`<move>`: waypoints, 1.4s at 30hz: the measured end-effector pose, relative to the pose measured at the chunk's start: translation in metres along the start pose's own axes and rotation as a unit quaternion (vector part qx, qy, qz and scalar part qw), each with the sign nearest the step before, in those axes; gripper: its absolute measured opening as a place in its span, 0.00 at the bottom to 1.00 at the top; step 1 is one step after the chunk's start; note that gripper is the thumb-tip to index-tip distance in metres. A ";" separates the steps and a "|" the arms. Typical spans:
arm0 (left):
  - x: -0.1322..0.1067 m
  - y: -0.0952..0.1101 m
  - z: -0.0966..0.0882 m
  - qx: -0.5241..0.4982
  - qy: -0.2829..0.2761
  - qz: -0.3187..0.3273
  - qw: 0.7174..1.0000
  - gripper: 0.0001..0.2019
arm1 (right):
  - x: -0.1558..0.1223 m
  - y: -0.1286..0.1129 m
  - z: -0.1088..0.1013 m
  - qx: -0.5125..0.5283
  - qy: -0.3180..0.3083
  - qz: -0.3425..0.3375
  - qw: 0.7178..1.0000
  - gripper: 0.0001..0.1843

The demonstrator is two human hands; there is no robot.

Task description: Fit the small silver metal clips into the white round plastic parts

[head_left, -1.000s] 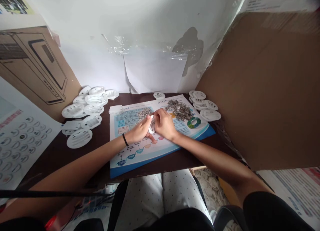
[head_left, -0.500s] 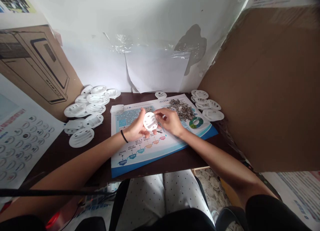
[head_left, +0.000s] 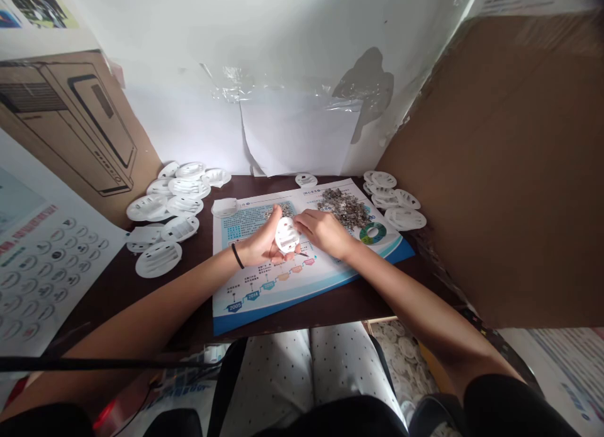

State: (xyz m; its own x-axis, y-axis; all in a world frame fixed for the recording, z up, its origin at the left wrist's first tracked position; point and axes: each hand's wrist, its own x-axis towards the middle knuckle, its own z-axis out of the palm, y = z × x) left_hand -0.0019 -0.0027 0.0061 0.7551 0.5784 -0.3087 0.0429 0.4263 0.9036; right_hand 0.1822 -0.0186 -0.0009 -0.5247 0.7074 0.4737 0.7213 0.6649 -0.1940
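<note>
This looks like a makeshift piecework corner, perhaps in a home, though the narrow view makes that hard to settle. A dark tabletop (head_left: 108, 292) is boxed in by a flattened cardboard sheet (head_left: 491, 172) on the right and a printed carton panel (head_left: 80, 128) on the left, against a patched, peeling white wall (head_left: 179, 122). White plastic discs (head_left: 184, 204) crowd the tabletop, metal bits (head_left: 342, 207) sit on a printed brochure sheet (head_left: 264, 292), and more discs (head_left: 401, 355) lie below the front edge.
</note>
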 end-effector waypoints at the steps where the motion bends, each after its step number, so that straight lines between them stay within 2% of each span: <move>1: 0.000 0.000 0.000 -0.006 0.000 -0.002 1.000 0.39 | 0.000 -0.001 0.001 -0.020 -0.002 -0.005 1.000 0.13; 9: 0.001 -0.001 -0.003 -0.018 0.001 0.004 1.000 0.37 | -0.002 -0.003 0.012 -0.100 0.011 -0.025 0.995 0.12; 18: 0.001 -0.002 0.001 -0.021 -0.006 -0.010 1.000 0.39 | -0.001 -0.012 0.017 -0.132 -0.003 0.015 0.991 0.10; 20: 0.001 -0.003 0.003 -0.015 -0.014 -0.008 1.000 0.40 | 0.001 -0.010 0.019 -0.100 0.014 0.035 0.994 0.09; 23: 0.001 -0.005 0.001 -0.038 -0.011 0.017 0.999 0.39 | 0.001 -0.006 0.020 0.018 0.083 0.083 0.993 0.12; 25: 0.003 -0.006 -0.003 -0.058 -0.009 0.033 0.998 0.38 | 0.001 -0.004 0.019 0.112 0.135 0.125 0.976 0.13; 27: 0.004 -0.008 -0.008 -0.081 -0.021 0.042 0.996 0.37 | -0.001 -0.005 0.018 0.180 0.161 0.155 0.958 0.11; 32: 0.010 -0.014 -0.016 -0.128 -0.069 0.074 0.987 0.38 | -0.001 -0.010 0.015 0.228 0.155 0.149 0.950 0.09; 39: 0.010 -0.017 -0.016 -0.121 -0.070 0.079 0.987 0.36 | 0.000 -0.010 0.013 0.246 0.135 0.175 0.944 0.10; 42: 0.009 -0.016 -0.013 -0.113 -0.043 0.077 0.990 0.35 | -0.001 -0.010 0.013 0.246 0.136 0.175 0.944 0.11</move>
State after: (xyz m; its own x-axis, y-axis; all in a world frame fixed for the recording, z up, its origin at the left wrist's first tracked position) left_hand -0.0043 0.0046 -0.0149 0.7947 0.5913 -0.1373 -0.2169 0.4880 0.8455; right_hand 0.1693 -0.0226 -0.0106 -0.1091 0.8607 0.4973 0.4968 0.4805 -0.7227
